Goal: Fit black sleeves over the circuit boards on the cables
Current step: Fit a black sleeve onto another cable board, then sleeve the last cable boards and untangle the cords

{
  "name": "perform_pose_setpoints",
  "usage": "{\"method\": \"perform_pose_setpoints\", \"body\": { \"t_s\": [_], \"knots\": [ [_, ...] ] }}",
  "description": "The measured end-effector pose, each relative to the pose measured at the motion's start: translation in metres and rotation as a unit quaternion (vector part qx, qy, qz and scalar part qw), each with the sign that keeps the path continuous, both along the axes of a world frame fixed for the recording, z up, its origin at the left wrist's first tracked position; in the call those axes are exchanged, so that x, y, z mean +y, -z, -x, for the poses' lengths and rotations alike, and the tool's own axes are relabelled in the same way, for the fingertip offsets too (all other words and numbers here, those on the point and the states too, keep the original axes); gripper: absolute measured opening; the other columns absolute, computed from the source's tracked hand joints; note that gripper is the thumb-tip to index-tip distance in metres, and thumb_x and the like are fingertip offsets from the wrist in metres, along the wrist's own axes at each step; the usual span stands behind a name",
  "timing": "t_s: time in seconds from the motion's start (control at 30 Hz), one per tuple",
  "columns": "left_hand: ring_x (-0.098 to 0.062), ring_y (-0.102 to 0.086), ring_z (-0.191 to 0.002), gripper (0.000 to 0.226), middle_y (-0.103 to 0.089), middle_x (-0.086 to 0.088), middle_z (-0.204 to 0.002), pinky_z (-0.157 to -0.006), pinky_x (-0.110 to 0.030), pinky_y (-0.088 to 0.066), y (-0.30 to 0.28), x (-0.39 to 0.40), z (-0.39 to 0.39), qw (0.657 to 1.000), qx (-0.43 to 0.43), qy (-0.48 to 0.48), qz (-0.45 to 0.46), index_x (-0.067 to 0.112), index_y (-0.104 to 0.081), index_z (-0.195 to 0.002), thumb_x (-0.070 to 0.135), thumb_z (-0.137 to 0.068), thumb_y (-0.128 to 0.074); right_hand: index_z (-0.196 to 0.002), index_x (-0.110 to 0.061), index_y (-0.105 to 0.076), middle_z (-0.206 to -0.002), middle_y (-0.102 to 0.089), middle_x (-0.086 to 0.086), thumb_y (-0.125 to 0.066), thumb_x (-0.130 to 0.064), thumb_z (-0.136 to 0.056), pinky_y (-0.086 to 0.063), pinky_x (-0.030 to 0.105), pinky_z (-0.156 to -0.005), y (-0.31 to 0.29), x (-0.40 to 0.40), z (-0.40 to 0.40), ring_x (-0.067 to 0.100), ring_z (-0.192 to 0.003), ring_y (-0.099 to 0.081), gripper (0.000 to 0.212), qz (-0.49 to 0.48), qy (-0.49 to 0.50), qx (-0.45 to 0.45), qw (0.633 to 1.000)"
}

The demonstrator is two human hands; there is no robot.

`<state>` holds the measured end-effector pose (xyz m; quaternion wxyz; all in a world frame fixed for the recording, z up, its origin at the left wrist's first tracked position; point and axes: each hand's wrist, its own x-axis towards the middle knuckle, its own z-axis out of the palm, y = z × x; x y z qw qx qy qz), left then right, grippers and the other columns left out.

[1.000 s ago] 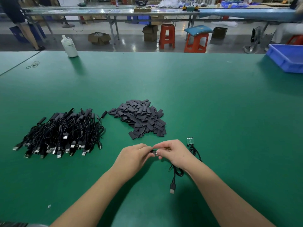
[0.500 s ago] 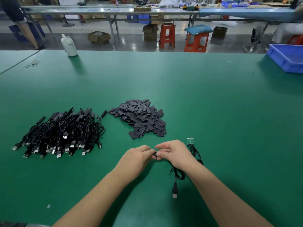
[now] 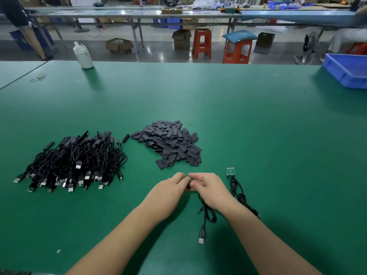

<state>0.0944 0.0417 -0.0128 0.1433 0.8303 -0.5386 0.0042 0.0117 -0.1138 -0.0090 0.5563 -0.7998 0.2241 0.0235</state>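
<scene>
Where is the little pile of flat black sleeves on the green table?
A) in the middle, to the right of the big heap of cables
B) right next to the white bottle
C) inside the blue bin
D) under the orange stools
A: the pile of black sleeves lies on the bare green table, just right of the heap of cables and beyond the two hands, far from the blue bin and white bottle.

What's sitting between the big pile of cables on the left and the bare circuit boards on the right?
In the head view, the heap of black sleeves lies between the cable pile and the circuit boards, slightly farther back; both hands work just below that line.
</scene>
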Motion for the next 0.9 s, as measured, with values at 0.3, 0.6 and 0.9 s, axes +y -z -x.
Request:
{"method": "perform_pose_setpoints", "body": {
  "t_s": [0.3,0.6,0.9],
  "knots": [
    [-0.009,-0.055,-0.066,0.006,-0.067,0.005,-0.079,-0.073,-0.027,-0.049,-0.005,-0.031,0.033,0.854,0.468,-0.19,0.122,0.02,-0.07,-0.094,0.024,-0.089,-0.07,-0.113,-0.001,-0.059,-0.114,-0.068,0.025,-0.052,0.013,-0.094,-0.055,0.034,-0.094,-0.018,0.002,-0.015,0.03,-0.103,-0.071,0.025,-0.451,0.29,-0.199,0.82],
    [-0.017,-0.058,-0.072,0.029,-0.06,-0.004,-0.096,-0.069,-0.029,-0.046,-0.034,0.02,-0.058,0.912,0.138,-0.375,0.093,0.013,-0.072,-0.107,0.035,-0.095,-0.057,-0.143,-0.017,-0.048,-0.137,-0.057,0.008,-0.053,-0.038,-0.099,-0.039,0.04,-0.104,-0.011,-0.067,0.011,0.031,-0.128,-0.047,0.049,0.352,0.183,0.103,0.912],
    [-0.04,-0.046,-0.111,0.042,-0.054,-0.022,-0.123,-0.091,-0.048,-0.042,-0.036,0.089,-0.125,0.849,-0.083,-0.522,-0.017,0.006,-0.06,-0.123,0.03,-0.088,-0.067,-0.132,-0.013,-0.057,-0.101,-0.063,-0.002,-0.07,-0.018,-0.09,-0.048,0.034,-0.091,-0.001,-0.083,0.023,0.023,-0.104,-0.062,0.044,0.137,0.229,0.139,0.954]
  ]
}}
